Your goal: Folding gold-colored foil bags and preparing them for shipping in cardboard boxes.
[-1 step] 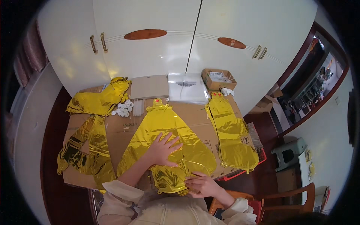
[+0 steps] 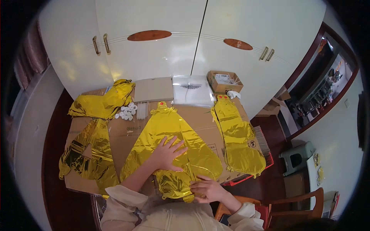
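A flat gold foil balloon lies in front of me, narrow at the far end and wide at the near end. Its near part is folded over into a crinkled flap. My left hand rests flat on the middle of the foil with its fingers spread. At the near right edge of the flap, my right hand has its fingers bent and closed on the foil; the fingertips are partly hidden. Another gold foil balloon lies to the left, with a longer folded stack of gold foil balloons to the right.
Cardboard covers the table. Along the back are bunched gold foil, white rolls, a cardboard sheet, clear plastic bags and a small carton. A wooden chair stands at the near right, a grey stool beyond.
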A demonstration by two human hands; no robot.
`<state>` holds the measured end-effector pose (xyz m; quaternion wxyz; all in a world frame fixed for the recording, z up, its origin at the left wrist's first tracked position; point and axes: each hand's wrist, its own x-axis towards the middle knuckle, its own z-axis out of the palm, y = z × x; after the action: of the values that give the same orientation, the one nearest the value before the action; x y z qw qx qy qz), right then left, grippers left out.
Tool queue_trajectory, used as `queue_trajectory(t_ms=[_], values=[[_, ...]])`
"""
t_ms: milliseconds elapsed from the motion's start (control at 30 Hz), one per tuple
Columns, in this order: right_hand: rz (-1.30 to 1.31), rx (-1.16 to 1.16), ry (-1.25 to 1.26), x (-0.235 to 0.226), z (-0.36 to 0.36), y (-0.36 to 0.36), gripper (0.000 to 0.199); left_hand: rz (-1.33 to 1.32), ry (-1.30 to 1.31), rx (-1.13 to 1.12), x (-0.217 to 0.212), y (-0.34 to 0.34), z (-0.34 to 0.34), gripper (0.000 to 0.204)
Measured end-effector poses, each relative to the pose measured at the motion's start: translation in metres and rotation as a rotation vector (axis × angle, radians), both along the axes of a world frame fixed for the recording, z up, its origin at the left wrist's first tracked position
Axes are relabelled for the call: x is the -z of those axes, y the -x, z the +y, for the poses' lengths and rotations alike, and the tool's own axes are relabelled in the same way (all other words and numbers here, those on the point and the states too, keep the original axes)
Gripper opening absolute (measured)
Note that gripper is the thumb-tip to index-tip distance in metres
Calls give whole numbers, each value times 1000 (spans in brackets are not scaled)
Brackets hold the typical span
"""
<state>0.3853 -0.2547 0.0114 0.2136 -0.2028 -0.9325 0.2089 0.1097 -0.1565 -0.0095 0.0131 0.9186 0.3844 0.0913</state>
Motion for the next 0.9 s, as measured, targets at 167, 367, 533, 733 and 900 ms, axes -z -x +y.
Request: queue_trajectory(t_ms=[167, 367, 533, 733, 900], values=[[-96, 27, -19, 14, 13, 8, 14, 11, -8, -6, 1, 0, 0, 96], [-71, 125, -15, 28, 28, 13, 23, 10, -19, -5, 1, 1, 0, 96], [-134, 188, 17, 26, 38, 14, 48, 18, -2, -8, 0, 1, -1, 96], [-305, 165, -117, 15, 60, 15, 77, 9, 6, 0, -1, 0, 1, 96], [-238, 335, -238, -7, 43, 12, 79, 7, -5, -12, -1, 1, 0, 95]])
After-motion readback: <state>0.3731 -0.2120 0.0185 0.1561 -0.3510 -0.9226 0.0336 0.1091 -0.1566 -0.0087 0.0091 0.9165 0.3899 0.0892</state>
